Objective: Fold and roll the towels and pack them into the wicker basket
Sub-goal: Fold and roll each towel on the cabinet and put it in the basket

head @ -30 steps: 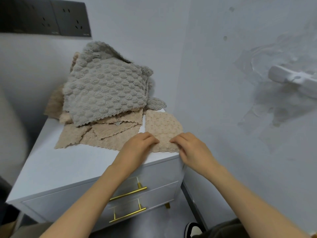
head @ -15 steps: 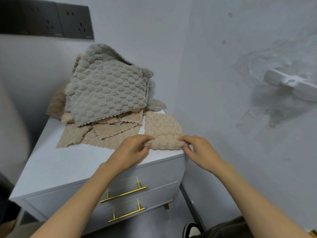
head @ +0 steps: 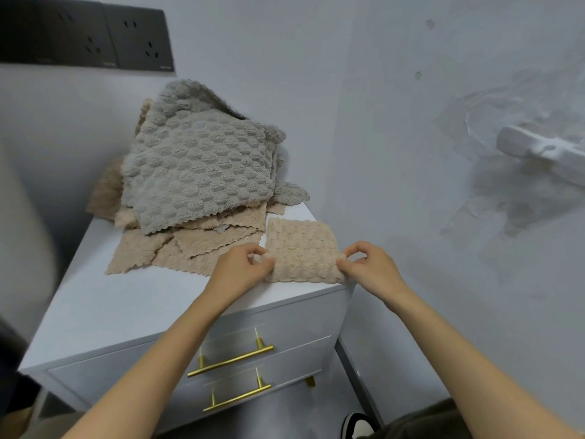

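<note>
On cabinet (head: 126,307): left hand (head: 242,270), right hand (head: 371,265) pinch beige towel (head: 300,248); towel pile (head: 196,172) behind.

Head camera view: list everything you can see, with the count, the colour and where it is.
small towel: 1, beige, front right corner of the cabinet top, near edge rolled over
loose towels: several, count unclear, beige, spread flat under the heap
big towel: at least 1, grey, heaped at the back of the top
cabinet: 1, white, against the wall
drawer handles: 2, gold, cabinet front
socket panels: 2, dark, wall at upper left
shoe: 1, black and white, floor at the bottom edge
left grip: 1, bare hand, pinches the roll's left end
right grip: 1, bare hand, pinches its right end
</note>
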Tool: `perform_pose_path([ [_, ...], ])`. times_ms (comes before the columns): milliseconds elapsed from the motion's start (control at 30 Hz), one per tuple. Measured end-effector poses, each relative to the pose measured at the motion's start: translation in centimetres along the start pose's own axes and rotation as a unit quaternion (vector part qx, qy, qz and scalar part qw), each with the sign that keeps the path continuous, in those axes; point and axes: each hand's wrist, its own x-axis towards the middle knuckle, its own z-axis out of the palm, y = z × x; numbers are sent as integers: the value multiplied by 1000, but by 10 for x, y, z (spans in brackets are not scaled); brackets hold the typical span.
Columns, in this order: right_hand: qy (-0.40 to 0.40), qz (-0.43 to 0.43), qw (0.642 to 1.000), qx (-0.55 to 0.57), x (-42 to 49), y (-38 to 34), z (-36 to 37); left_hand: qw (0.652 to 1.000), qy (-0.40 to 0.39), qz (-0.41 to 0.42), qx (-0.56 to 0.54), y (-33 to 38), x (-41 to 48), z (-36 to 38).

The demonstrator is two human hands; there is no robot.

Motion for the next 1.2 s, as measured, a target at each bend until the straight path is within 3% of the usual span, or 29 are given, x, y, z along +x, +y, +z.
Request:
perform_pose_path([
  [167,84,-68,989,-99,-4,-2,11,991,67,60,96,2,0,5],
  [333,102,-337,918,-182,-3,3,22,957,106,232,141,-2,0,13],
  [433,77,-405,880,-234,-4,6,24,929,89,313,179,-4,-2,16],
  [700,24,-368,890,-269,-10,14,18,934,-33,294,203,-23,-1,0],
  [933,-60,-288,912,-287,-6,15,11,942,-44,287,168,-20,0,-2],
  [1200,-89,-171,978,-77,-8,6,-4,983,-44,174,47,-11,-4,-7],
])
